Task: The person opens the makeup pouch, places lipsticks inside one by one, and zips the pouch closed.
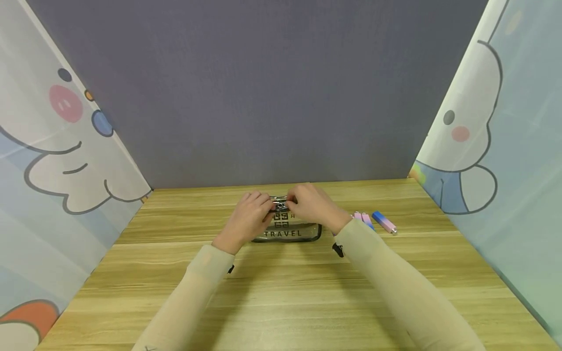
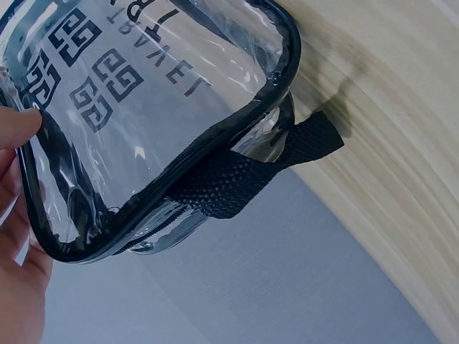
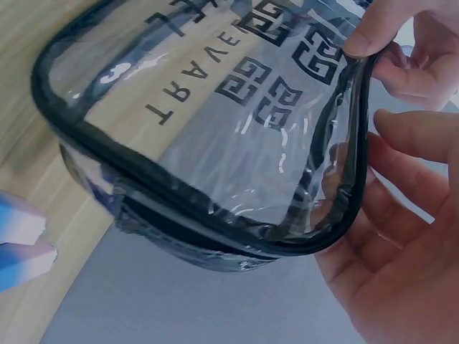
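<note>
A clear plastic pouch with black piping, black square emblems and the word TRAVEL stands on the table in front of me. My left hand pinches its top edge, thumb on the near face and fingers behind, as the left wrist view shows. My right hand is at the same edge, to the right of the left hand. In the right wrist view its fingers curl behind the black rim, the thumb close to it. A black zipper runs along the pouch's side. A black fabric tab sticks out from one end.
Several small pink-and-blue bars lie to the right of the pouch; one bar with a silvery end lies apart from the others. The wooden table meets a grey panel at the back. Printed cartoon curtains hang on both sides.
</note>
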Tool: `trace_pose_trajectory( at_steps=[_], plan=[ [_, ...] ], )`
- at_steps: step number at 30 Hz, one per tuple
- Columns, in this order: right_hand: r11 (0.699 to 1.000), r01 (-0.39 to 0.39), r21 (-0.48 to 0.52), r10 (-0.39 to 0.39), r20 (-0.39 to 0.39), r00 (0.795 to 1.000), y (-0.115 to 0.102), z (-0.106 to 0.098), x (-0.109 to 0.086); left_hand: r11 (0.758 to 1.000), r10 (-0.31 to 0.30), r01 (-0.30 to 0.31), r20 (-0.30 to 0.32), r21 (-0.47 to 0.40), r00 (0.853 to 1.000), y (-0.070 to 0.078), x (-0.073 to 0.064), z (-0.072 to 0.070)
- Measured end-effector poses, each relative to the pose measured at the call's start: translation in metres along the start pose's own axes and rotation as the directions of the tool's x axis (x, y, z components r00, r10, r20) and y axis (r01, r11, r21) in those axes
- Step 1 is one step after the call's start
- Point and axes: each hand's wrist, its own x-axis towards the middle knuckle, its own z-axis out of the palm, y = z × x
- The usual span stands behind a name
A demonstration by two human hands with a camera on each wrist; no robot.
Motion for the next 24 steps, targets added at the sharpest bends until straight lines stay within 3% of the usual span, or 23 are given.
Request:
trace_pose_trajectory(
  at_steps=[5,12,24],
  plan=[
    [0.996,-0.063,0.061,0.061,0.037,0.997,-0.004,-0.004,0.007,1.0,0.011,-0.011,-0.018,0.018,1.0,0.0,0.0,0.001],
    [0.992,-0.084,0.09,0.079,0.06,0.995,-0.01,-0.002,0.015,0.999,0.026,-0.025,-0.047,0.02,0.999,0.001,-0.001,0.003],
    [0.985,-0.174,-0.003,0.173,0.1,0.98,-0.02,0.004,0.026,0.998,0.046,-0.043,-0.079,0.047,0.996,0.0,-0.001,0.007]
  ],
)
